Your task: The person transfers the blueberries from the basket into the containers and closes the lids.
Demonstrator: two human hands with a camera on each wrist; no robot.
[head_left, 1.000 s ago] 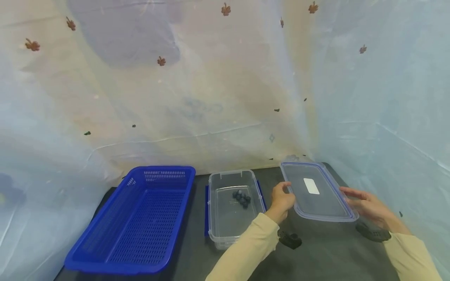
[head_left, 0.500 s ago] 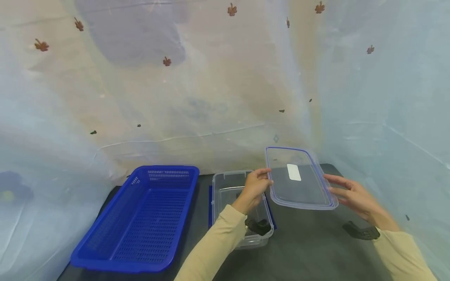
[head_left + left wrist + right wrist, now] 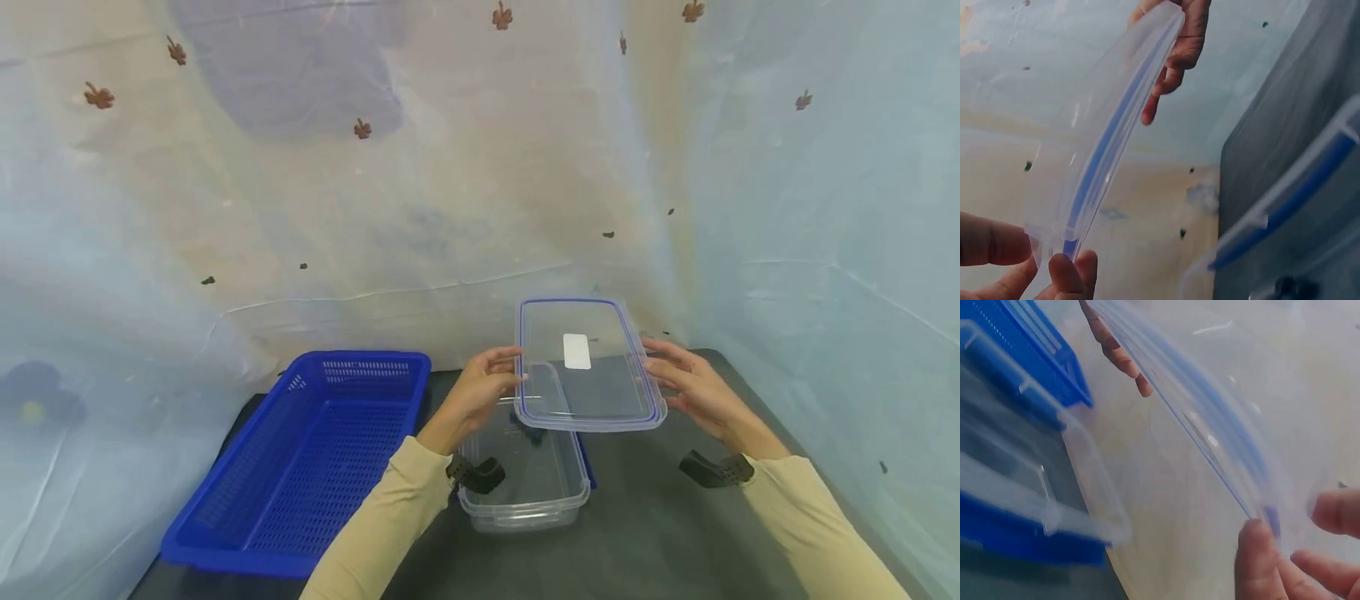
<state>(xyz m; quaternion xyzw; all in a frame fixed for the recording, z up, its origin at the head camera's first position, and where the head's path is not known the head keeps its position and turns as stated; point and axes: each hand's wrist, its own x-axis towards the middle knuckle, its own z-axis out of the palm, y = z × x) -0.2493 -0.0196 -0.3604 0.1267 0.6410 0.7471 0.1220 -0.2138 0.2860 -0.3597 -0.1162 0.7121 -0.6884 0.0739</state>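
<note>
A clear plastic lid [image 3: 611, 390] with a blue seal and a white label [image 3: 577, 352] is held up, slightly tilted. My left hand [image 3: 477, 393] pinches its left edge between thumb and fingers. On the opposite edge, my right hand [image 3: 701, 390] grips it the same way; the thumb and fingers [image 3: 1259, 565] show in the right wrist view. Below the lid, partly covered by it and by my left wrist, stands a clear plastic container [image 3: 525, 507] with blue side clips. Small dark-blue round pieces [image 3: 534, 435], resembling blueberries, lie inside, partly hidden.
A large blue perforated basket [image 3: 243, 560] stands left of the container on the dark table [image 3: 645, 517]. Behind and at the right hangs a pale patterned sheet [image 3: 450, 183]. Each wrist wears a black strap [image 3: 716, 471].
Both hands have carried the lid leftward and up from the right side of the table, so it now overlaps the container's far right part. The basket and container stay in place.
</note>
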